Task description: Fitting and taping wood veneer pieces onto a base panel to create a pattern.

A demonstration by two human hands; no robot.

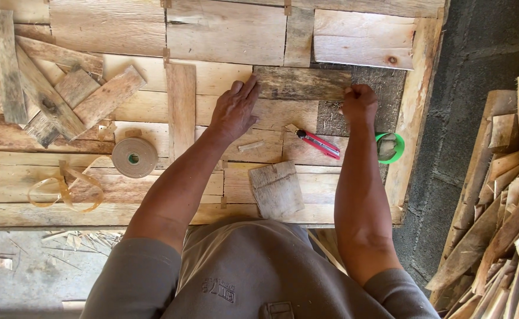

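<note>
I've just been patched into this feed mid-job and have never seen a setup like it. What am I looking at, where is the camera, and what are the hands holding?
There is one picture, taken from a camera on a person's head, looking straight down. No machine is involved, only two bare hands over a surface of pale wooden boards. The left hand lies flat on one end of a dark weathered plank; the right hand grips its other end. Nearer the person lie a red utility knife, a green roll of tape, a roll of tan strapping with a loose loop beside it, and a short board piece. Loose wood scraps sit on the left of the picture.
</note>
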